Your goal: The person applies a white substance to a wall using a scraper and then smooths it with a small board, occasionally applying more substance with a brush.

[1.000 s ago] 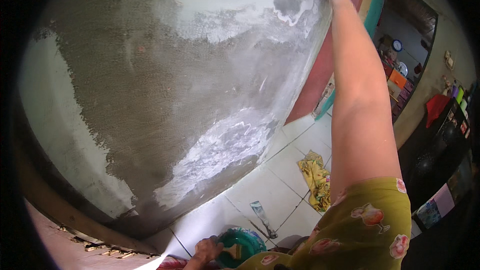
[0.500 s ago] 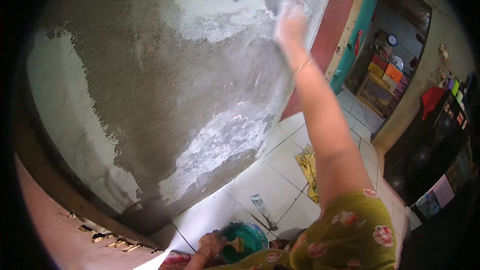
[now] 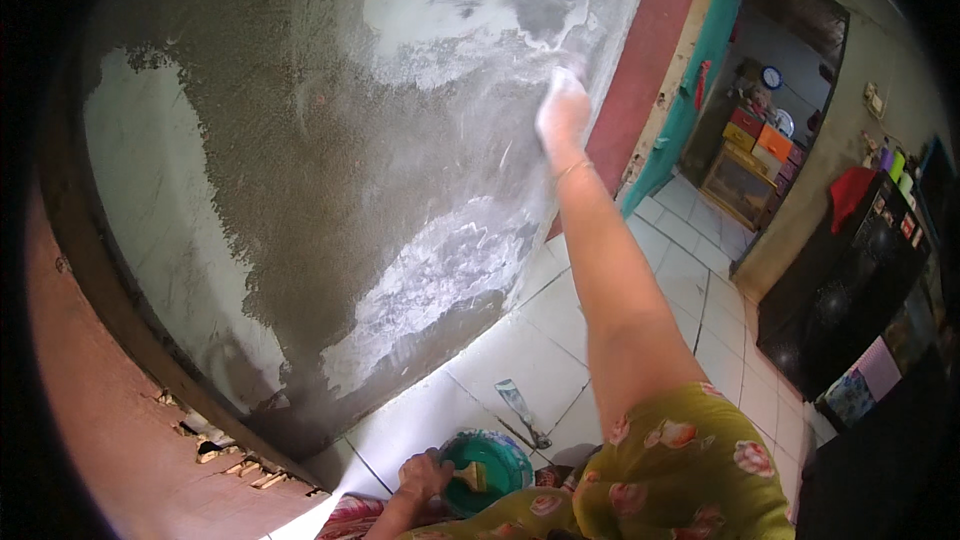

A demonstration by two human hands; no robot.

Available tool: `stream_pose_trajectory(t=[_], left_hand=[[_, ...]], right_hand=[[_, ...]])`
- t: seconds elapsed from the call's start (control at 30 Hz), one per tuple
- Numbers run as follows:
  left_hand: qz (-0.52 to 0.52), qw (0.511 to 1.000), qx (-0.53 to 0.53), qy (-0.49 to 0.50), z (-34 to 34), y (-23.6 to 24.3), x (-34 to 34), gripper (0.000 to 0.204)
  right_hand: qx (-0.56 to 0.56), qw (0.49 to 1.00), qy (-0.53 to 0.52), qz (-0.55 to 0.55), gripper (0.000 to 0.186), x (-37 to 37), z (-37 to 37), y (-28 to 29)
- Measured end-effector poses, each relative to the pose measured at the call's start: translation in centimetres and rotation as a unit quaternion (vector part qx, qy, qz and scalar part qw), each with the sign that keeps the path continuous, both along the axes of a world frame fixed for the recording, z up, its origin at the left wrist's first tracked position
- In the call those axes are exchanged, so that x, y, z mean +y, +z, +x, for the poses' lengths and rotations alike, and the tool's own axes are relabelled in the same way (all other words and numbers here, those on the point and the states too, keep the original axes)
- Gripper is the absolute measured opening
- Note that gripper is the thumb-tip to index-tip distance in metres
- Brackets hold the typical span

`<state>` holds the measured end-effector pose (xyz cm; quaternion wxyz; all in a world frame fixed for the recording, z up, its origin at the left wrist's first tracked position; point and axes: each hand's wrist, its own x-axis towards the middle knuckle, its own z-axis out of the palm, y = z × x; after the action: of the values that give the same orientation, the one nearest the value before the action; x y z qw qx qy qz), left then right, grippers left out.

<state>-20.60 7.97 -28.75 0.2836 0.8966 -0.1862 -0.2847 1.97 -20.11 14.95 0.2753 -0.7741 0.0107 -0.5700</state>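
Note:
My right hand (image 3: 563, 120) is stretched up against the rough grey wall (image 3: 330, 140), just below its upper whitish patch (image 3: 440, 50). Its fingers look closed and are dusted white; motion blur hides what they press to the wall. Low down, my left hand (image 3: 427, 475) grips the handle of a paintbrush (image 3: 472, 477). The brush's bristles lie over the inside of a green bucket (image 3: 520, 470) in front of me. A second whitish patch (image 3: 440, 270), rough in texture, covers the lower wall.
A flat pale-blue tool (image 3: 515, 400) lies on the white tiled floor (image 3: 550, 325) beside the bucket. To the right are a teal door frame (image 3: 655, 175), a doorway with drawers (image 3: 745, 130), and a black cabinet (image 3: 840, 290). A broken-edged ledge (image 3: 230, 465) runs at lower left.
My right hand has moved down the wall from the upper patch to below it. My left hand stays by the bucket with the brush. The view has shifted slightly.

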Motion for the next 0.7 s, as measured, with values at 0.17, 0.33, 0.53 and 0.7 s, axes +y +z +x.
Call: stream_pose_trajectory(t=[0.17,0.33,0.53,0.7], left_hand=[[0.009,1.000,-0.004,0.003,0.1,-0.1,0.7,0.052],[-0.002,1.000,-0.005,-0.002,-0.1,0.3,0.7,0.052],[0.023,1.000,0.020,-0.007,0.2,0.6,0.4,0.049],[0.008,1.000,-0.002,0.011,0.0,0.8,1.0,0.049]], right_hand=[[-0.021,0.984,-0.125,-0.122,0.040,6.6,-0.2,-2.8],[-0.045,0.976,-0.109,-0.180,0.040,6.2,-1.8,-4.7],[0.072,0.993,-0.077,-0.061,0.049,10.1,-3.0,-3.8],[-0.058,0.949,0.009,-0.309,0.054,17.0,-5.7,-5.0]])
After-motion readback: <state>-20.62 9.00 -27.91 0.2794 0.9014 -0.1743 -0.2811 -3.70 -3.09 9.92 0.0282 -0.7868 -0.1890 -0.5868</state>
